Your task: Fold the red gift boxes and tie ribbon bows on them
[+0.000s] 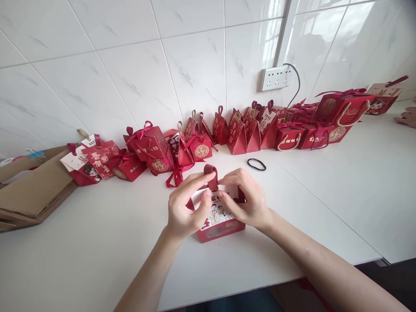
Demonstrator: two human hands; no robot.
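Note:
A red and white gift box (221,232) with a printed cartoon couple and a clear window low on its front stands on the white table before me. Out of its top rises a dark red strap loop (212,175). My left hand (188,206) grips the top edge from the left, thumb in front and fingers behind the loop. From the right, my right hand (247,197) pinches the same top edge beside the strap. Both sets of fingertips meet near the strap's base and partly cover the box's top.
Several finished red gift boxes (236,134) line the tiled wall. A black hair tie (256,164) lies behind my right hand. Brown cardboard (35,190) sits at the left, and a power strip (276,79) is on the wall. Another person's hand (407,116) shows at the far right.

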